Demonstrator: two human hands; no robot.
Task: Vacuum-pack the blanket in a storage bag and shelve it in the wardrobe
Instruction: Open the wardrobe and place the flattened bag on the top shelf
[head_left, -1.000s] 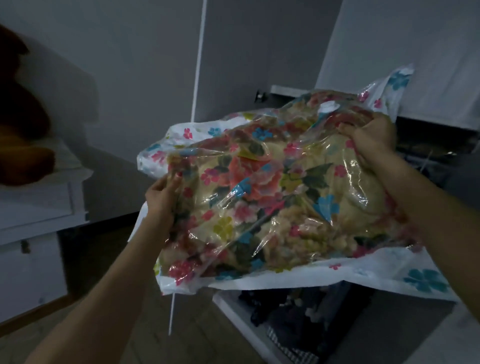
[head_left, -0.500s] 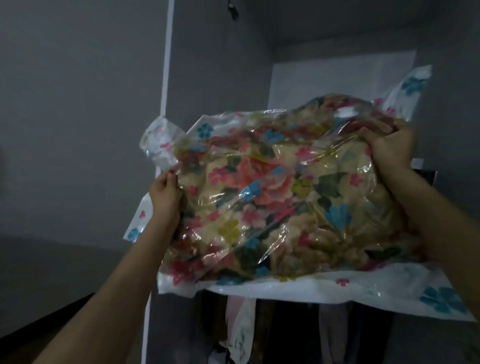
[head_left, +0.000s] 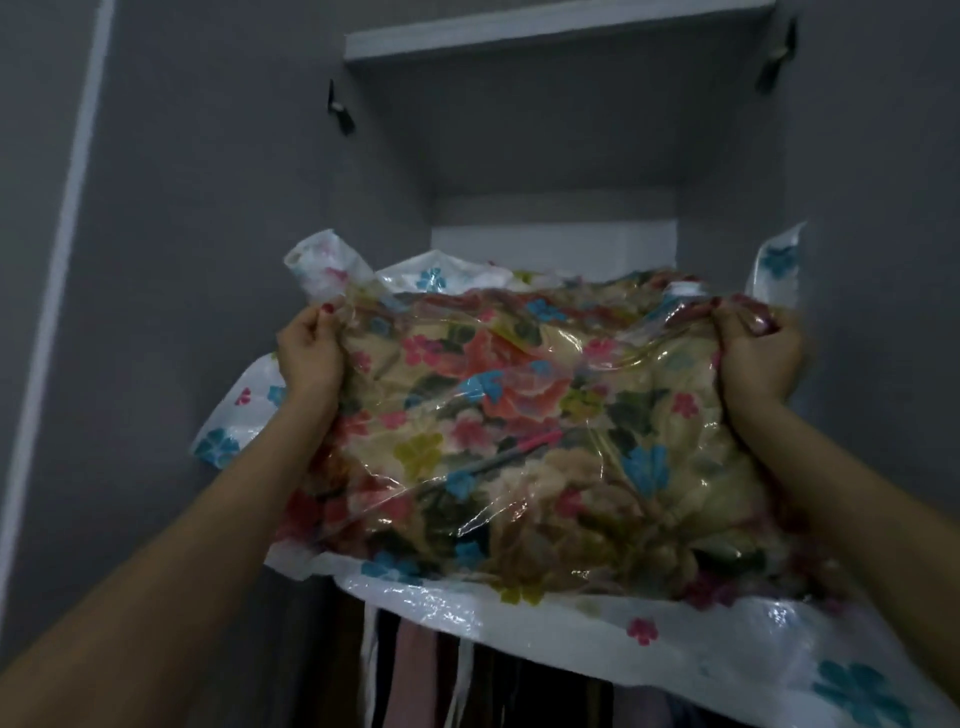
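Higher now than half a second ago: the storage bag (head_left: 545, 441) has come up in front of the wardrobe (head_left: 550, 145) opening, and both hands have shifted from its sides to its top corners. View has tilted up too, so the top panel of the wardrobe shows.

Bag is clear crinkly plastic with white borders printed in blue and pink flowers, glossy, creased. Blanket (head_left: 519, 415) inside is a compressed lumpy slab, cream ground with big red, pink, blue and yellow-green flowers and dark leaves, fuzzy-looking texture. Bag is held in the air, tilted with the top edge away from the camera, level with the pale shelf (head_left: 553, 241) edge inside the wardrobe; cannot tell if it touches the shelf.

Left hand (head_left: 310, 353) clenched on the bag's upper left corner, fingers curled over the plastic, thumb side up, grip grasping the bag. Right hand (head_left: 756, 356) clenched on the upper right corner, knuckles toward the camera, grip also grasping the bag. Both forearms bare, stretched up and forward, elbows low.

Below the bag, hanging clothes (head_left: 431, 675), dark and pinkish, with pale straps. Above the bag, the wardrobe's grey matte inside walls and two dark hinges (head_left: 340, 111). Left of the wardrobe opening, a flat grey door panel (head_left: 171, 260) with a pale vertical edge strip.
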